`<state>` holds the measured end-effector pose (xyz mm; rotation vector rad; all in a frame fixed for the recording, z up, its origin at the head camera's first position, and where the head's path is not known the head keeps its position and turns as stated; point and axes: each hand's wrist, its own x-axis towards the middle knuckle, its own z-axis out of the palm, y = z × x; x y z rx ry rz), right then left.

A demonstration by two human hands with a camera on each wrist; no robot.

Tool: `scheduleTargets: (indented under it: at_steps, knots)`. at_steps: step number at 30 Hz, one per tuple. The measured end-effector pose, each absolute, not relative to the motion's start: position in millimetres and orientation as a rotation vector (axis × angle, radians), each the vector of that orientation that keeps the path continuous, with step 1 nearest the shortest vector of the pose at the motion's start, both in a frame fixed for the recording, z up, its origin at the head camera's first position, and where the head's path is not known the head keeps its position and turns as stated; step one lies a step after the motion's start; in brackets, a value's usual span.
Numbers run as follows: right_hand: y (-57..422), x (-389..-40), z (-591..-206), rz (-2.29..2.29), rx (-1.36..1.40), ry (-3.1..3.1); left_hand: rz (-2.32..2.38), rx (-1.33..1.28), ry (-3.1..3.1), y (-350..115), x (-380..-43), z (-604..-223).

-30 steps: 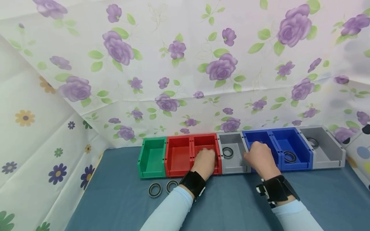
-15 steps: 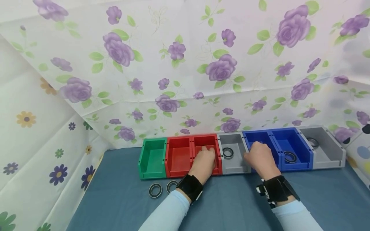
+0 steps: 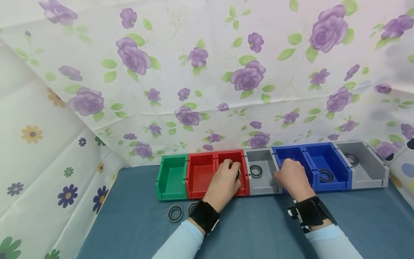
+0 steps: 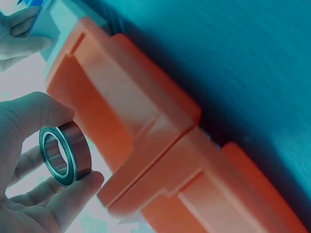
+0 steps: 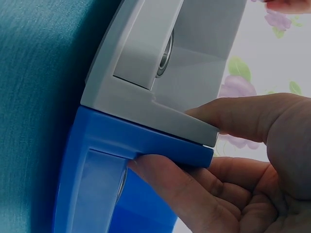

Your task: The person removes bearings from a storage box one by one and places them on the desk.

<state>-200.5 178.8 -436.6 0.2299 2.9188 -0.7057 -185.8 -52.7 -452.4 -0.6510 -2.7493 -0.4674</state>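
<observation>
My left hand (image 3: 223, 185) pinches a ball bearing (image 4: 66, 153) between thumb and fingers, with the ring tilted on edge. That hand is over the right-hand red bin (image 3: 244, 187); in the head view it mostly covers the bearing. My right hand (image 3: 292, 176) grips the adjoining walls of the middle grey bin (image 5: 146, 116) and the left blue bin (image 5: 146, 143), fingers on either side. Inside that grey bin lies another bearing (image 3: 256, 171). A sliver of a bearing (image 5: 121, 184) shows in the left blue bin, mostly hidden by the bin's front.
A green bin (image 3: 171, 180) and another red bin (image 3: 201, 176) continue the row leftward. To the right, the second blue bin (image 3: 326, 158) and an end grey bin (image 3: 368, 169) each hold a bearing. Two bearings (image 3: 175, 213) lie on the blue cloth before the row. Behind hangs flowered fabric (image 3: 207, 90).
My left hand has risen from inside the red bin and drawn back slightly left, with a bearing now showing in its fingers. The right hand keeps its hold on the bin walls.
</observation>
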Motion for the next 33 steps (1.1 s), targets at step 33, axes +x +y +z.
scheduleTargets:
  at_steps: [33]
  knots:
    - [178,-197,-434,-0.704,0.194,2.941,-0.729,-0.503,-2.489,-108,-129,-425]
